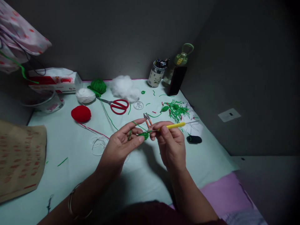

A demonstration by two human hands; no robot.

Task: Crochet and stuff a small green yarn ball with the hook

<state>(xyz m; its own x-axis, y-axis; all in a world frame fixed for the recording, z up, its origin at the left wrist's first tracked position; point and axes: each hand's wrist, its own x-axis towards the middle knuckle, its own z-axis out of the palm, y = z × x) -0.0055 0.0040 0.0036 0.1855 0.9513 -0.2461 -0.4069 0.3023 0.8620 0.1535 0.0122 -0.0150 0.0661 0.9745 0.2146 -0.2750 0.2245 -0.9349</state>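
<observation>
My left hand (122, 140) pinches a small green crocheted piece (145, 135) between thumb and fingers, with green yarn looped over its raised index finger. My right hand (171, 142) is closed on a yellow-handled crochet hook (174, 125), whose metal tip reaches the green piece. The two hands are close together above the table. Just beyond them lie small orange-handled snips (148, 121). A green yarn strand runs from the green ball (97, 87) toward my left hand.
Red-handled scissors (119, 107), a red yarn ball (81, 114), a white yarn ball (85, 95) and white stuffing (124, 88) lie behind. Green scraps (178, 112), a pen cup (155, 76) and a leaning phone (177, 80) are right. A paper bag (22, 159) stands left.
</observation>
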